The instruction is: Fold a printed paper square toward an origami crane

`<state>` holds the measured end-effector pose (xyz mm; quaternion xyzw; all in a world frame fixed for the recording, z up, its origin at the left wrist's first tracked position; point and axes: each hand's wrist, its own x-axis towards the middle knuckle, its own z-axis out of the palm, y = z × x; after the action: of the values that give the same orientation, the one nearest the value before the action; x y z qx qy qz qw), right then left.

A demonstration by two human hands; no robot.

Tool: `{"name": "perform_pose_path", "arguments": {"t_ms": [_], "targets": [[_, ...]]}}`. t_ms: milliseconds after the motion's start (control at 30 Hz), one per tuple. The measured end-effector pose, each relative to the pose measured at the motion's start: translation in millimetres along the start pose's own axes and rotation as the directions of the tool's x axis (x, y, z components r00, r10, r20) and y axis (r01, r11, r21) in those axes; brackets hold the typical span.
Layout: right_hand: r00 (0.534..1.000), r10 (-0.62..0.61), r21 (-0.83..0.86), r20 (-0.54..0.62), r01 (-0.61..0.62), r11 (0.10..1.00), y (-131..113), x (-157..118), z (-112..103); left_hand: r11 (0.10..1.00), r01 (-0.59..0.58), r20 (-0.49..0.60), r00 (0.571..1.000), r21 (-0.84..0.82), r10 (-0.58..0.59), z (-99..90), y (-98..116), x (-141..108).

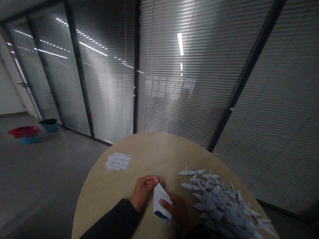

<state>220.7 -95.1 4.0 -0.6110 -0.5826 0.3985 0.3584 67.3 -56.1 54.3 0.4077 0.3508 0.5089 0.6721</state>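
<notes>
Between my two hands is a folded piece of white paper (160,198), narrow at its far end and wide at the near end, where a dark printed edge shows. My left hand (146,190) pinches its pointed far tip between thumb and fingers. Along the right side, my right hand (175,209) grips the paper with the thumb lying on its upper face and the fingers partly hidden behind. To the right lies a heap of folded paper cranes (219,202), several of them overlapping. A loose stack of printed paper sheets (119,161) rests to the left, beyond my left hand.
All of this is on a round wooden table (154,149). Glass partitions with blinds (179,109) stand just behind it. On the floor at the left are a blue bin with a red bag (25,133) and a blue bin with a black liner (49,125).
</notes>
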Motion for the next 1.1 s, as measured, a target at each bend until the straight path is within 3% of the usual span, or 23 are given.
{"name": "perform_pose_path", "arguments": {"t_ms": [367,567,867,1100], "targets": [[0.997,0.057,0.230,0.055,-0.068,0.971,-4,1,-1,1.000,0.005,0.081,0.997,0.025,-0.007,-4.8,5,1],[0.993,0.050,0.276,0.103,-0.077,0.958,-4,0,0,0.999,-0.010,0.057,0.998,0.040,0.008,-6.7,0,4],[0.995,0.034,0.227,0.092,-0.054,0.972,5,4,2,0.993,-0.062,-0.041,0.997,0.102,0.066,-7.8,-11,6],[0.998,0.019,0.191,0.059,-0.030,0.981,6,2,3,0.997,-0.046,-0.034,0.998,0.067,0.048,-3.7,-2,3]]}}
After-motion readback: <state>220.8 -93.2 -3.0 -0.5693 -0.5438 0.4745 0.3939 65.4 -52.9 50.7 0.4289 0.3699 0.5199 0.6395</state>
